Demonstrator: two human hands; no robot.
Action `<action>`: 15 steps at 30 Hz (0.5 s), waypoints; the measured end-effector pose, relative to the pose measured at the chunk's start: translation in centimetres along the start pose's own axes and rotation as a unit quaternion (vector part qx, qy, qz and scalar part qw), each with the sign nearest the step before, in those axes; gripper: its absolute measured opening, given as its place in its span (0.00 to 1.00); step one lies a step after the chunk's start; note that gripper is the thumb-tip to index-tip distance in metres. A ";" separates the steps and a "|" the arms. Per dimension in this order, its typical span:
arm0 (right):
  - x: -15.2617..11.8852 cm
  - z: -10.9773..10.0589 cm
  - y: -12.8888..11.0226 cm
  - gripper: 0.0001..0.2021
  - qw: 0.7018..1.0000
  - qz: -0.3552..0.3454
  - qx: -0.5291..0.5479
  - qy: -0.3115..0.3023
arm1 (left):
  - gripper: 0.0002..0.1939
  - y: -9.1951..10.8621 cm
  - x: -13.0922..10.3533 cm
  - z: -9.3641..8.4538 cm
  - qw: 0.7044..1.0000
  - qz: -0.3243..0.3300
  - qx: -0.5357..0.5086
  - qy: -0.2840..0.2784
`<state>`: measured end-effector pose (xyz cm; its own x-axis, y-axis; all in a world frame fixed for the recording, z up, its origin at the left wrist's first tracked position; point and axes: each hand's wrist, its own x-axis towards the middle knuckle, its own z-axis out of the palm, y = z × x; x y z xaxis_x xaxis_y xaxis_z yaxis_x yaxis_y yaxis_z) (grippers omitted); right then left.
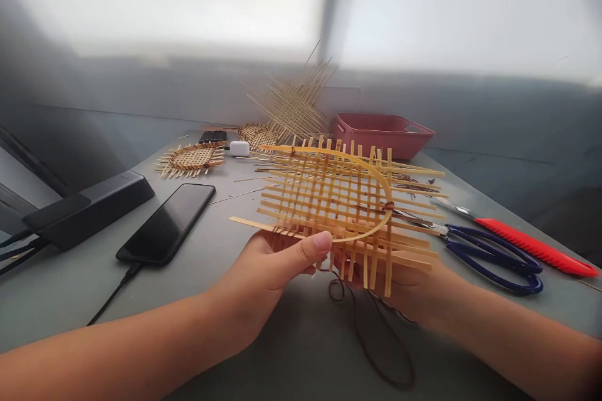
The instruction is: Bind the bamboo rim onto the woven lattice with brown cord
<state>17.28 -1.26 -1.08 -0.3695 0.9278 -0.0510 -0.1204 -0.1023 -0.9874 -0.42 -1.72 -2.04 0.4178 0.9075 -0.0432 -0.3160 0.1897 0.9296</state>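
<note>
A woven mat [324, 191] is held up above the near part of the table [263, 357], its face tilted toward the wearer, apparently so that the weave and the bent strip [371, 170] laid over it can be seen. Near edge and strip are pinched together by the left hand [270, 263], thumb on top and fingers beneath, presumably so that the strip is pressed flat. The right hand [411, 288] is placed beneath the mat, probably as a support; whether anything is gripped by its hidden fingers cannot be told. No clear long axis is shown by the squarish mat. The strip's bend is turned rightward, its ends seemingly pointed left. A dark cord [399, 385] is trailed in loops below.
</note>
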 end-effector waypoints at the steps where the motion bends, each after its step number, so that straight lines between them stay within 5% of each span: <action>1: 0.0 0.0 0.0 0.19 1.000 -0.002 0.000 -0.002 | 0.13 0.0 0.0 0.0 1.000 -0.002 -0.001 0.002; 15: 0.1 -0.4 0.4 0.16 0.999 0.027 0.042 -0.017 | 0.14 0.0 0.0 0.0 1.000 -0.011 0.010 0.006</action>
<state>17.53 -1.09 -1.53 -0.4078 0.9079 -0.0975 -0.1760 -0.1829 -0.9672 -0.44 -1.75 -2.07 0.4147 0.9075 -0.0667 -0.2902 0.2014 0.9355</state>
